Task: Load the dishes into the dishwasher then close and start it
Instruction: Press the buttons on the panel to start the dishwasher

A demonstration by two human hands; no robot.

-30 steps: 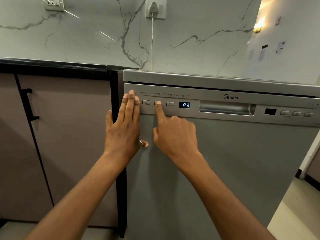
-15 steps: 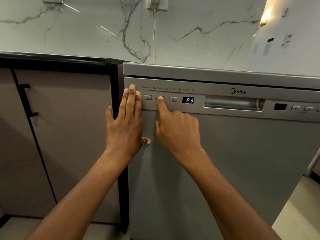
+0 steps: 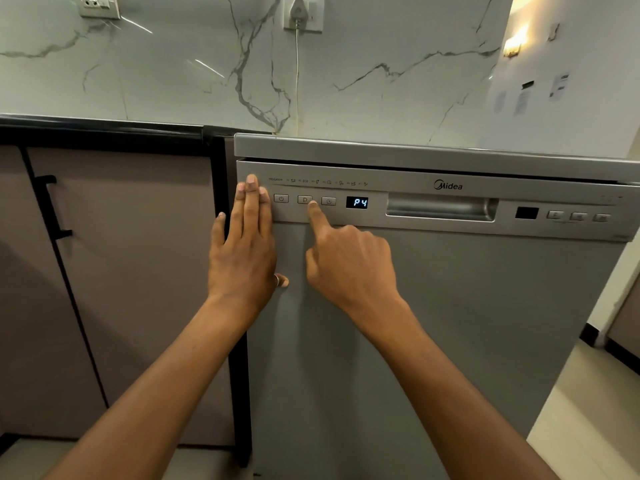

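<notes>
A grey dishwasher [image 3: 450,306] fills the middle and right, its door shut. Along its top runs a control panel with a power button [image 3: 281,198], a P button [image 3: 304,199], a timer button [image 3: 328,201] and a lit display [image 3: 356,202] reading P4. My left hand [image 3: 244,247] lies flat on the door's left edge, fingers straight and together, holding nothing. My right hand [image 3: 346,261] is curled with only the index finger out, its tip at the lower right corner of the P button. The recessed door handle [image 3: 440,209] sits right of the display. No dishes are visible.
A cabinet door [image 3: 131,271] with a black handle [image 3: 52,206] stands left of the dishwasher. Behind is a marble wall with a plugged socket [image 3: 303,12] and its cable hanging down. Pale floor [image 3: 588,410] shows at the lower right.
The display has gone from P3 to P4. My right index fingertip has slid slightly down and right off the P button. The view has shifted a little; my left hand stays put.
</notes>
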